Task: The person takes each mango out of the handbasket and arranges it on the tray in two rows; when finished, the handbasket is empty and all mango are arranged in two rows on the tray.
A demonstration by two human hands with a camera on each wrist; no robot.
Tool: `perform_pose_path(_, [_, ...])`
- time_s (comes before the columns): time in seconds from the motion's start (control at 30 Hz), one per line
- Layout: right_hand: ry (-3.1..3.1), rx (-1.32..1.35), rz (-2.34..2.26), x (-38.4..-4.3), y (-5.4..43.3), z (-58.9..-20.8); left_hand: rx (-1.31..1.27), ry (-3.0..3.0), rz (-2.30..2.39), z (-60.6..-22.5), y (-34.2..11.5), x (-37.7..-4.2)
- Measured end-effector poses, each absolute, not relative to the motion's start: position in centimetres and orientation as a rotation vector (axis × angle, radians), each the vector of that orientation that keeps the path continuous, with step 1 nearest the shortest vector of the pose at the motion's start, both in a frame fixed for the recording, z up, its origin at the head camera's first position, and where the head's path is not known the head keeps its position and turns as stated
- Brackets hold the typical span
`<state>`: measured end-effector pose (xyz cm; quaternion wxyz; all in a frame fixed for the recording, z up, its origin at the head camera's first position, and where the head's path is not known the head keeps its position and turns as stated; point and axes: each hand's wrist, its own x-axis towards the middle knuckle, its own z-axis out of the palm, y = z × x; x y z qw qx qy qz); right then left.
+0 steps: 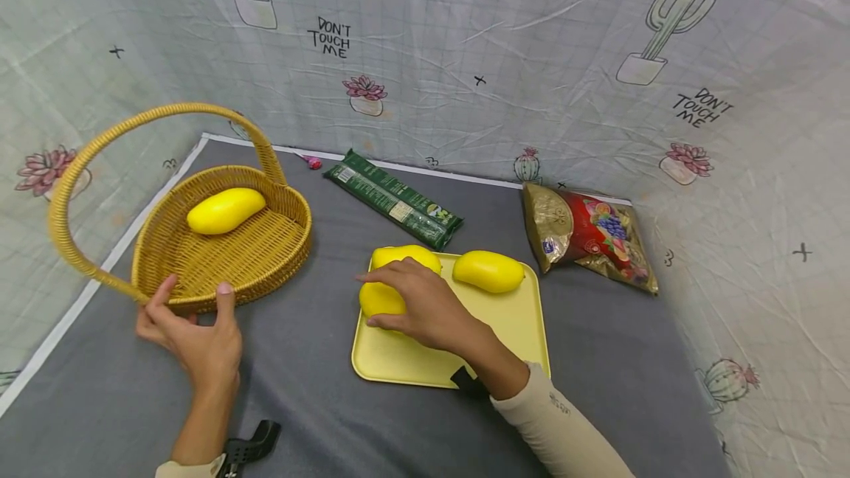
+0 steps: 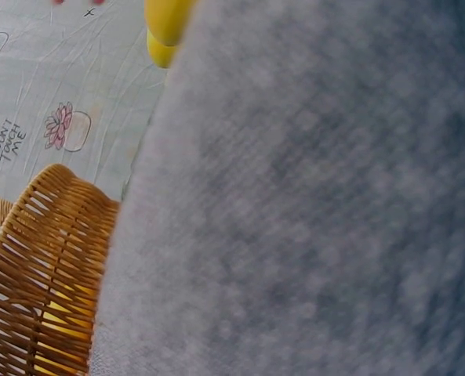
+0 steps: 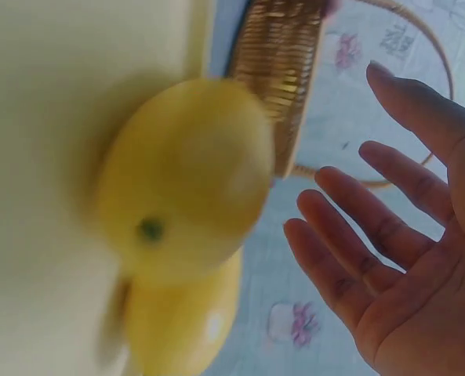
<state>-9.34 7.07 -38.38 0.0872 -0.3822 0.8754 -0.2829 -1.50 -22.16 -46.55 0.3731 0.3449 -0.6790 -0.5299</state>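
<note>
My left hand (image 1: pixel 202 341) grips the near rim of a wicker basket (image 1: pixel 279 242) with an arched handle; the left wrist view shows its woven wall (image 2: pixel 48 266) but not the hand. Inside the basket lies a yellow mango (image 1: pixel 226 211). My right hand (image 1: pixel 432 305) hovers over a mango (image 1: pixel 381 299) on the yellow tray (image 1: pixel 398 364). Its fingers are spread and, in the right wrist view, stand apart from the nearest mango (image 3: pixel 189 180). Behind that mango sits a second one (image 1: pixel 398 254), partly hidden by the hand. A third mango (image 1: pixel 488 271) lies at the tray's far right.
A long green packet (image 1: pixel 395 198) lies behind the tray. A red and gold fruit-print bag (image 1: pixel 591 234) stands at the back right. A small pink-red item (image 1: pixel 312 162) sits by the back edge, against a printed curtain (image 1: pixel 432 43). The table is covered in grey cloth (image 1: pixel 312 375).
</note>
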Motion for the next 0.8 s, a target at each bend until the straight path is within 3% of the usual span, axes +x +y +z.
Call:
perform_pose_path(0.47, [2.543,-1.363,-0.924,-9.9,-0.3,-36.5,0.894,-1.761,-1.344,-47.3,-22.5,-1.6])
perform_pose_path(0.8, [2.631,-1.317,-0.946,-11.2,-6.1,-36.2,0.872,-1.757,-1.345,-47.3,-22.6,-1.5])
